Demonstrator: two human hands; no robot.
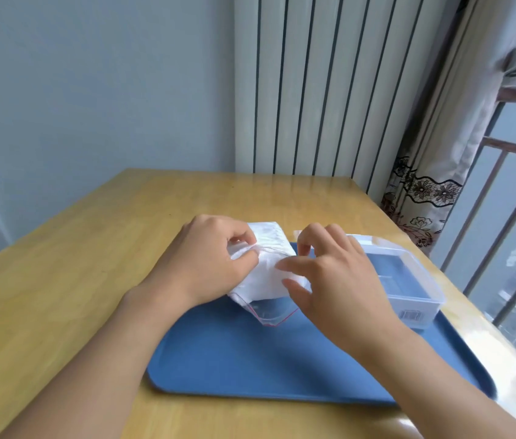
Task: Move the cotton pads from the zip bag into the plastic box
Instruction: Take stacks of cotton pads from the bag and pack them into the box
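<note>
Nearest the camera, two bare forearms are reaching forward over a wooden desk [60,296] on which a blue tray [250,359] is lying. Just past the tray's near half, both hands are working at a clear zip bag [269,308] with a red seal line, which is being held up slightly above the tray. The left hand [199,258] is pinching the bag's upper edge, its fingers [244,240] curled together with the thumb and clamped on the plastic. The right hand [336,280] is meeting it from the other side; its thumb and forefinger are pinching the bag near the same edge while the remaining fingers are lying loosely spread against the bag. The cotton pads [266,274] are sitting inside the bag as a white mass between the two hands, with the bag's lower corner hanging clear and see-through. Just right of the hands, the plastic box [408,280] is standing open-topped on the tray's far right part, transparent, with a label on its near wall. Farther back, a white ribbed radiator [313,90] is standing against the wall, a patterned curtain [424,191] is hanging beside it, and a barred window [510,217] is letting in daylight at the right.
</note>
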